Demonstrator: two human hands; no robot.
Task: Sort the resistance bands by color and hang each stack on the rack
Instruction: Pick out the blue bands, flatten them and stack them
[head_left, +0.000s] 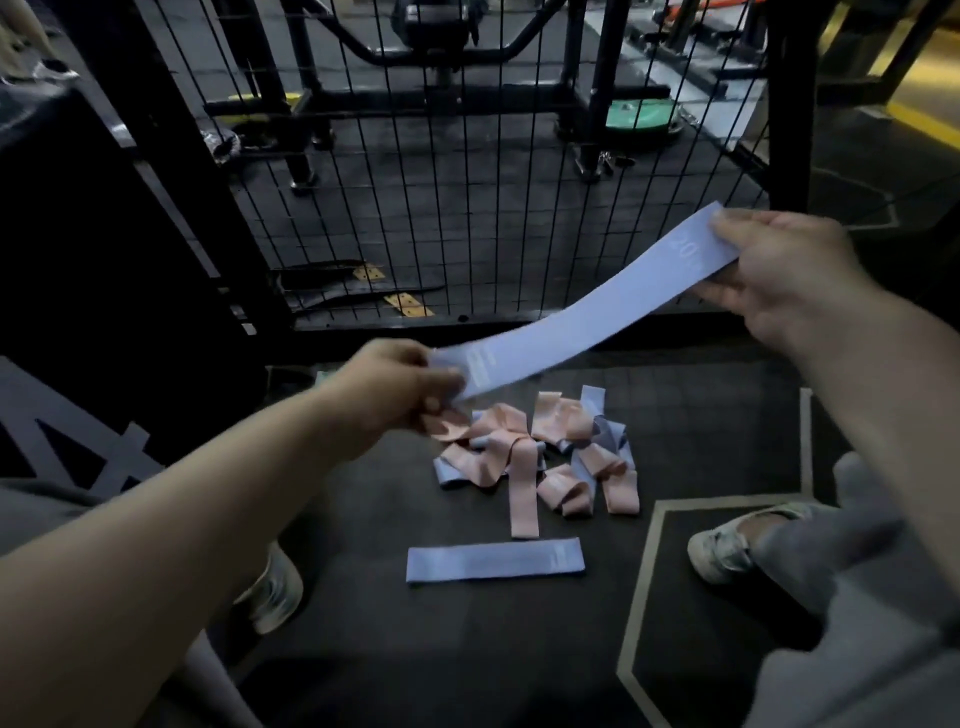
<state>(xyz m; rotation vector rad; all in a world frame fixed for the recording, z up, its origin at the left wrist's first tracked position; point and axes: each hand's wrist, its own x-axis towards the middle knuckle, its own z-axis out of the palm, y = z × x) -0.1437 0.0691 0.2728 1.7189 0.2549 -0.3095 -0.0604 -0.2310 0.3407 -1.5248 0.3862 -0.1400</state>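
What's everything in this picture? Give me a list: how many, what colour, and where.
held resistance band: one, light blue, in the air between both hands.
flat resistance band: one, light blue, alone on the floor nearest the person.
band pile: several, pink and light blue, tangled on the floor beyond it.
wire mesh panel: one, black, upright behind the pile.
weight plate: one, green, on the floor beyond the mesh.
shoes: two, pale, either side of the bands.
left hand: one, pinches the band's lower end.
right hand: one, pinches its upper end.
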